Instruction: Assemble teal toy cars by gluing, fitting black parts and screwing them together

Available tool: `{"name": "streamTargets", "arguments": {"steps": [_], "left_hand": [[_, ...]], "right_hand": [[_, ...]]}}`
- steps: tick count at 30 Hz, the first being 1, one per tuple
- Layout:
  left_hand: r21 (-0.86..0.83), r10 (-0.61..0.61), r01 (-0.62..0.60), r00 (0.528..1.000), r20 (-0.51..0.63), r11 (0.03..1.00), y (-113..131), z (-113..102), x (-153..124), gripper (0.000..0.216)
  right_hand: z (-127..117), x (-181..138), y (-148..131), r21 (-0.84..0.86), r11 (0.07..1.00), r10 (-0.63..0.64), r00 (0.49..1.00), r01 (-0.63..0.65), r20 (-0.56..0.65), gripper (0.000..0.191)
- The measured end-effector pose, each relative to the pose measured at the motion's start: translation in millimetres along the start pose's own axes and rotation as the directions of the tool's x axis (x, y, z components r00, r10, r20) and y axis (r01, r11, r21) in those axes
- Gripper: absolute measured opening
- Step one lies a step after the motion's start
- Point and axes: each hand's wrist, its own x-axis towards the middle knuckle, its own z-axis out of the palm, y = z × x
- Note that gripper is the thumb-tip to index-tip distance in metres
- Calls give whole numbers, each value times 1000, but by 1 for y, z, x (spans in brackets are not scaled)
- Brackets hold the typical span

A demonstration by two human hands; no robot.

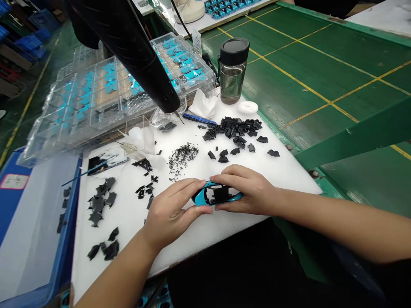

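A blue toy car body (201, 197) with a black inner part is held level between both hands, just above the white foam sheet (231, 218) near its front edge. My left hand (173, 209) grips the car's left end between thumb and fingers. At the right end, my right hand (245, 188) pinches it the same way, fingers on the far side and thumb on the near side. Beyond the hands lie a scatter of tiny black screws or pins (183, 158) and a heap of black plastic parts (237, 128).
A black electric screwdriver (150, 64) hangs above the back left, its bit over the foam. Clear trays (105, 92) of blue parts stand behind. Further black parts (99, 201) lie left, beside a blue bin (61, 256). A bottle (233, 72) and white case (248, 107) sit back right.
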Motion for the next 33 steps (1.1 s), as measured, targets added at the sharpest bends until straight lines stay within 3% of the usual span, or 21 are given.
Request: {"name": "streamTargets", "arguments": {"steps": [25, 33], "left_hand": [[-19, 20, -21, 1000, -23, 1000, 1, 0, 3, 49], [-23, -27, 27, 999, -25, 999, 4, 1, 2, 47]], "right_hand": [[-1, 0, 0, -8, 1000, 4, 1000, -4, 10, 50], [0, -1, 2, 2, 1000, 17, 1000, -17, 9, 52]]}}
